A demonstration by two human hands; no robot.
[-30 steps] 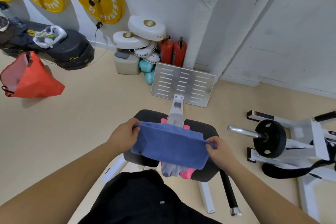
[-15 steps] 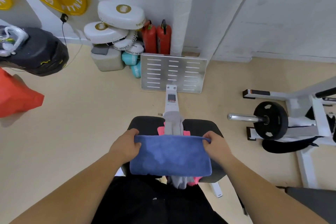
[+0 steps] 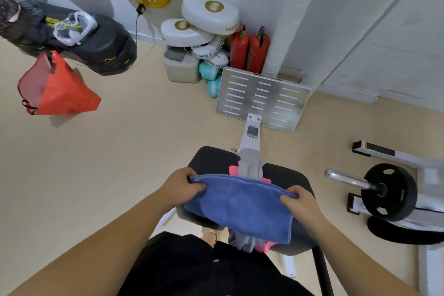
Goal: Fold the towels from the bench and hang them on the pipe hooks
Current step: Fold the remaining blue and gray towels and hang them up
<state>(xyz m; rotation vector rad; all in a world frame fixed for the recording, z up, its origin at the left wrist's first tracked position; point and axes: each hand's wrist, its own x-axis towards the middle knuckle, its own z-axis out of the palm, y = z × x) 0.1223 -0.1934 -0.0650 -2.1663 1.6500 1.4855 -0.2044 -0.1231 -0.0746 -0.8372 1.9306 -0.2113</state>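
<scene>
Nearest, the two forearms reach forward over the person's black clothing. The left hand [image 3: 182, 187] grips the left end of the upper edge of the blue towel [image 3: 240, 211] with the fingers curled round the cloth, and the right hand [image 3: 300, 204] grips the right end in the same way. So both hands are closed on the towel, and it hangs between them as a flat panel over the bench [image 3: 211, 158], with its lower edge free. I judge that it is held by the upper edge so that its own weight keeps the cloth straight and the edges together for the next fold. Under it, on the black bench pad, a grey towel [image 3: 249, 168] lies along the middle with a pink towel [image 3: 232, 170] beneath; these are not yet folded, so the task seems at an early stage. Farther, the metal foot plate [image 3: 262, 98] stands at the end of the bench, and behind it the white pipe [image 3: 283, 31] rises along the wall. Whether hooks are on it, I cannot tell from here
</scene>
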